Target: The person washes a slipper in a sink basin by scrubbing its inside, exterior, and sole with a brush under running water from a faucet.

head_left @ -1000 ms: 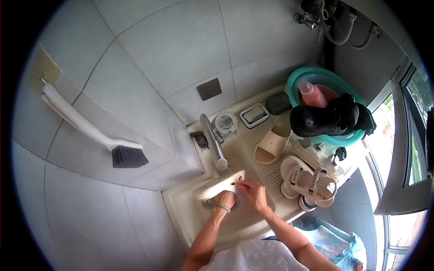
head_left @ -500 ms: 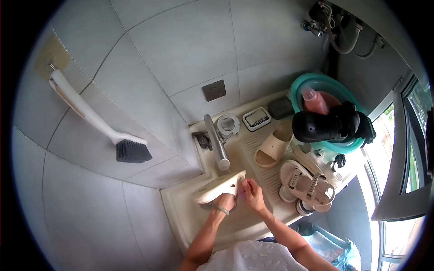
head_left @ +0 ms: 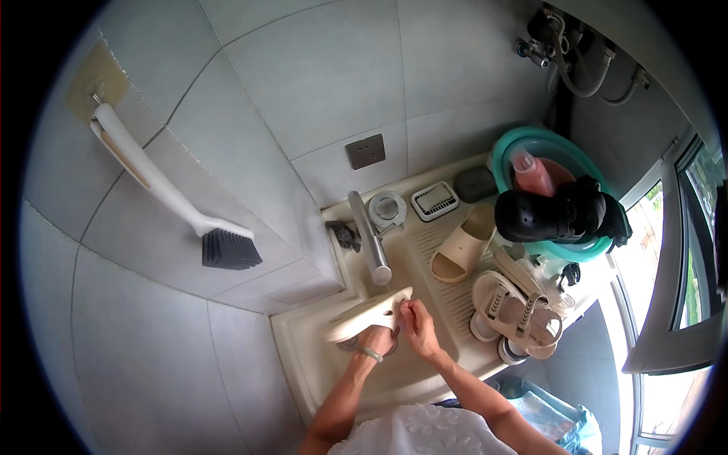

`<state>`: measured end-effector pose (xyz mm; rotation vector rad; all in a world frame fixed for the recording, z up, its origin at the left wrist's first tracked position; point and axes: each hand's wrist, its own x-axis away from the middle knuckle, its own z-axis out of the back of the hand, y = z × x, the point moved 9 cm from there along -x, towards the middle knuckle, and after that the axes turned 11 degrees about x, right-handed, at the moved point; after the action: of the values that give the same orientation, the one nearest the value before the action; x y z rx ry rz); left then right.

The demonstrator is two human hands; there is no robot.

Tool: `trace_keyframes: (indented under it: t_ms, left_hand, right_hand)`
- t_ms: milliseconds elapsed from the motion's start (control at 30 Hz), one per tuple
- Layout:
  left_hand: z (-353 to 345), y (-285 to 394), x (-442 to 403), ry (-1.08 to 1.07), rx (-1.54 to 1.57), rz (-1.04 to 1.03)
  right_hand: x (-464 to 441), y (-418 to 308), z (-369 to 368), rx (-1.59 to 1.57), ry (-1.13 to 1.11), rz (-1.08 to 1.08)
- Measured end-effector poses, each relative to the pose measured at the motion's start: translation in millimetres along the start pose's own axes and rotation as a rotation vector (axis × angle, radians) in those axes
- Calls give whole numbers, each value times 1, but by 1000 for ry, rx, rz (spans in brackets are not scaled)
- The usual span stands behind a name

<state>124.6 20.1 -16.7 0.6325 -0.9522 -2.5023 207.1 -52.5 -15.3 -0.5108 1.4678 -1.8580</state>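
Over the sink basin I see a cream slipper tilted on its side. My left hand, with a pale bangle on the wrist, grips it from below. My right hand is closed, its bent fingers against the slipper's right end near a dark hole; whatever they pinch is hidden. Just above the slipper is the metal faucet. A matching cream slipper lies on the ribbed drainboard to the right.
Beige sandals sit at the drainboard's right. Behind them a teal basin holds a pink bottle and black footwear. A soap dish stands by the wall. A long-handled brush hangs at left; an open window is at right.
The whole view has shifted slightly. Both hands stay at the slipper, and the right fingers look a little more tightly bent beside its edge.
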Motion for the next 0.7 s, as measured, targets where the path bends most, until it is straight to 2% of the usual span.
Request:
trace_keyframes:
  t_ms: [133, 200, 233, 300, 433, 467, 533, 600, 633, 700]
  left_hand:
    - [2, -5, 2, -37, -43, 86]
    - [-2, -5, 0, -97, -35, 106]
    - [-1, -5, 0, -98, -35, 104]
    - [3, 6, -1, -67, -52, -9]
    - [-5, -3, 6, -52, -57, -22]
    - [-23, -36, 15, -36, 159, 78]
    - [-16, -33, 10, -17, 379, 178]
    - [4, 2, 3, -85, -55, 47]
    - [3, 1, 4, -82, -55, 50]
    - [3, 5, 5, -70, -235, -24]
  right_hand:
    - [0, -2, 1, -112, -66, -95]
    - [0, -26, 4, 105, -37, 159]
    - [0, -23, 3, 106, -35, 159]
    - [3, -31, 4, 191, 21, 313]
    - [3, -34, 2, 242, 47, 350]
    - [2, -28, 1, 176, 33, 281]
    - [0, -23, 3, 114, 17, 213]
    - [0, -22, 5, 85, -23, 142]
    - [0, -25, 6, 85, -27, 143]
    - [3, -42, 9, 209, -5, 292]
